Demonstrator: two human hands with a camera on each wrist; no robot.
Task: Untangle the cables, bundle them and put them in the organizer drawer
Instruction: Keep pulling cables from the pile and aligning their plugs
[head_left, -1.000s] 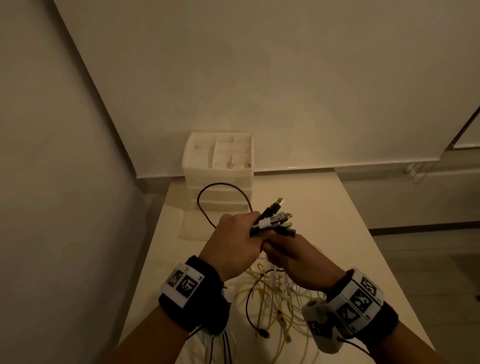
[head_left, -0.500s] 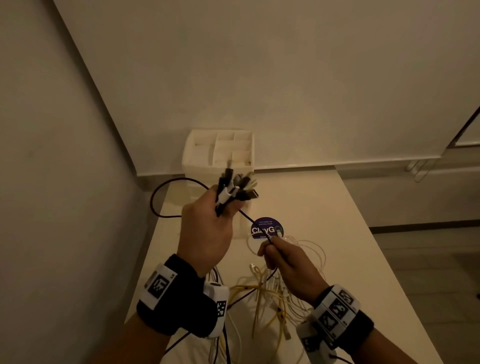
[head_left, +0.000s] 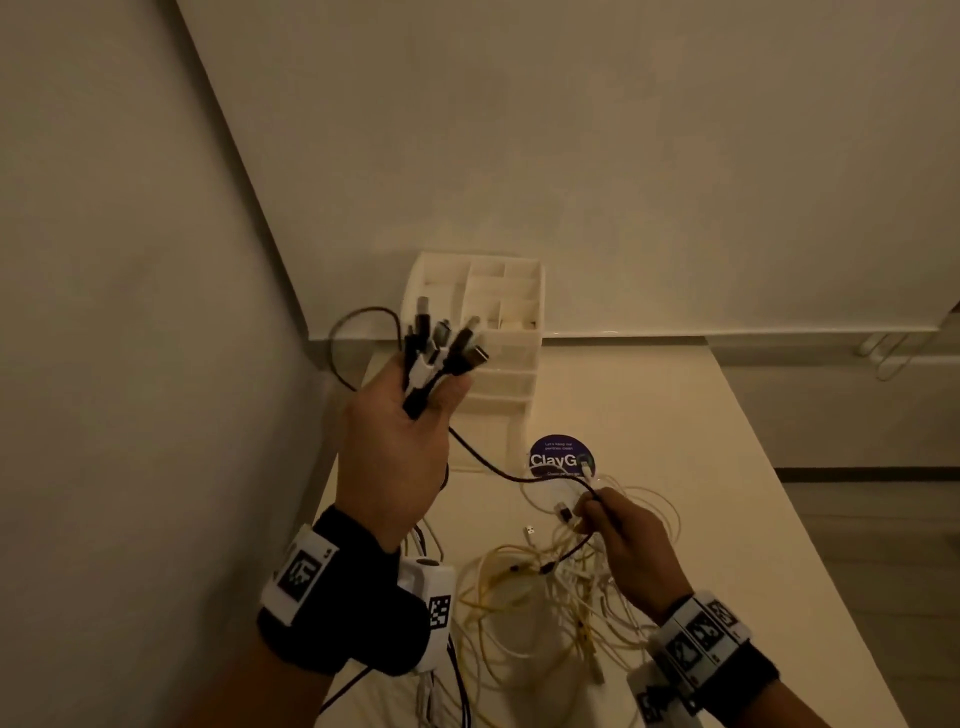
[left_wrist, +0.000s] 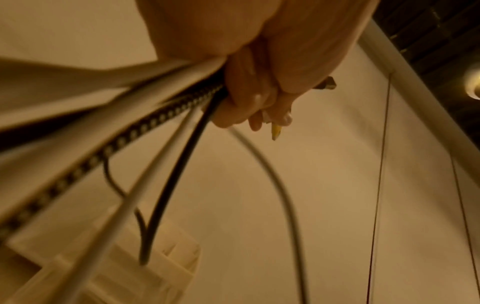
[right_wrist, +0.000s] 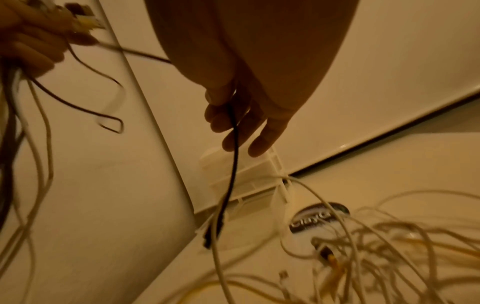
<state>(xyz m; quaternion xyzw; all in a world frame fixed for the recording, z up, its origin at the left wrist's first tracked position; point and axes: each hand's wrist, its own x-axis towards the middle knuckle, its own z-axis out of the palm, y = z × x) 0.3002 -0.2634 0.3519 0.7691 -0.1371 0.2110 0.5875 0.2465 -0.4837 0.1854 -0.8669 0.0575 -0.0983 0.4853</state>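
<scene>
Overhead, left hand gripping cable ends, right hand pinching black cable

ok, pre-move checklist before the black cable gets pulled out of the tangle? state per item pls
1. Left hand grips the connector ends: ok.
2. Right hand holds the black cable: ok.
3. Black cable free of the pale and yellow cable pile: not ok, it runs down into it.
4. Organizer within view, top compartments open: ok.
5. An organizer drawer pulled out: cannot tell.
6. Cables bundled: not ok, the pile lies loose on the table.
</scene>
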